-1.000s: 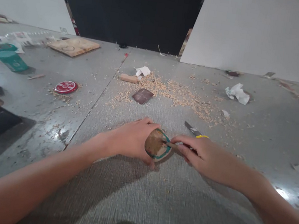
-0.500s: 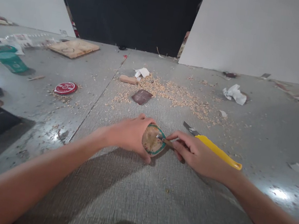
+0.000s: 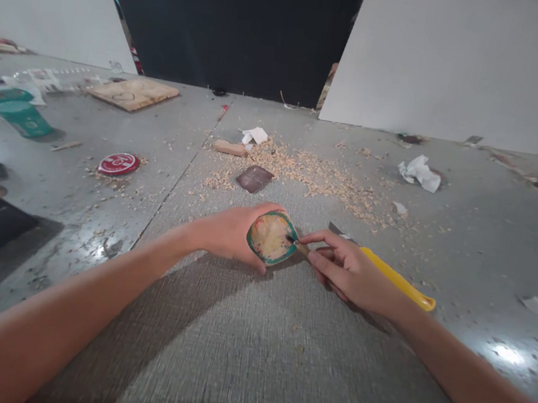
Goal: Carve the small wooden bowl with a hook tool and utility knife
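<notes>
on floor | left hand (image 3: 231, 236) tilts tin (image 3: 271, 237) | brush (image 3: 298, 247) tip points left

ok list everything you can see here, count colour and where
small round dish: 1, teal rim, brownish-yellow inside, tilted in the left hand at centre
thin brush: 1, brown, in the right hand, tip at the dish
utility knife: 1, yellow handle, on the floor behind the right hand
wood shavings: scattered pile, tan, beyond the hands
sandpaper piece: 1, dark brown, by the shavings
wood block: 1, light brown, left end of the shavings
crumpled paper: 1, white, right rear
round lid: 1, red, left
can: 1, green, far left
wooden board: 1, tan, left rear
left hand: 1, gripping the dish
right hand: 1, fingers pinching the brush
</notes>
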`<state>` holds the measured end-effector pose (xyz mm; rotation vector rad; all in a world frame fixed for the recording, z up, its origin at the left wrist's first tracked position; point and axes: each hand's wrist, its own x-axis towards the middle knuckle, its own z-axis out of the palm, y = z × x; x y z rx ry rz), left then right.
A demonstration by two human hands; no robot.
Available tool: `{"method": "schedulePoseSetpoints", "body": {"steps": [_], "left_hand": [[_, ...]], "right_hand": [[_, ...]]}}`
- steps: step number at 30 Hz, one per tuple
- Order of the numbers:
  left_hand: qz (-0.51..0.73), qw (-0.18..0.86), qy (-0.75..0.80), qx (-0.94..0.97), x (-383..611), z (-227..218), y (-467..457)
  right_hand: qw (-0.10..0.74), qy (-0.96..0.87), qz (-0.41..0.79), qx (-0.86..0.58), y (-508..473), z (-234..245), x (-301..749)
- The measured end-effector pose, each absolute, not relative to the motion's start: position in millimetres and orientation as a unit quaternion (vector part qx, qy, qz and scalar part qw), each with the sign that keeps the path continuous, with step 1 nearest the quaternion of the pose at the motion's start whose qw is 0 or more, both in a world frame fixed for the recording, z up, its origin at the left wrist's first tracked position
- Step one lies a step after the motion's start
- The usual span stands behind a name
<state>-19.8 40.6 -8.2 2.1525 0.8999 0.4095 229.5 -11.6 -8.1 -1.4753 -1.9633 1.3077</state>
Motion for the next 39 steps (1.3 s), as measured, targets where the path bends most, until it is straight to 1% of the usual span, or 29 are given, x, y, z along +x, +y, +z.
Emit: {"method": "schedulePoseSetpoints", "body": {"steps": [20, 24, 27, 32, 36, 39], "left_hand": [[0.156, 0.402, 0.348, 0.832, -21, -11, 42], [0.18, 0.419, 0.334, 0.825, -21, -8, 42], [0.192, 0.445, 0.31, 0.818, -22, -7, 45], [0.211, 0.477, 0.291, 0.802, -24, -11, 50], [0.25, 0.501, 0.334, 0.758, -23, -17, 55], [0.28, 0.511, 0.382, 0.718, -22, -20, 56]], "right_hand": [[0.187, -0.66, 0.5, -0.529, -10, -10, 226], [0.194, -0.652, 0.499, -0.537, -10, -11, 226], [0.184, -0.648, 0.514, -0.531, -7, -9, 224], [0.192, -0.63, 0.549, -0.514, 6, -10, 212], [0.226, -0.613, 0.578, -0.489, 16, -17, 204], [0.264, -0.609, 0.57, -0.484, 19, -25, 205]]}}
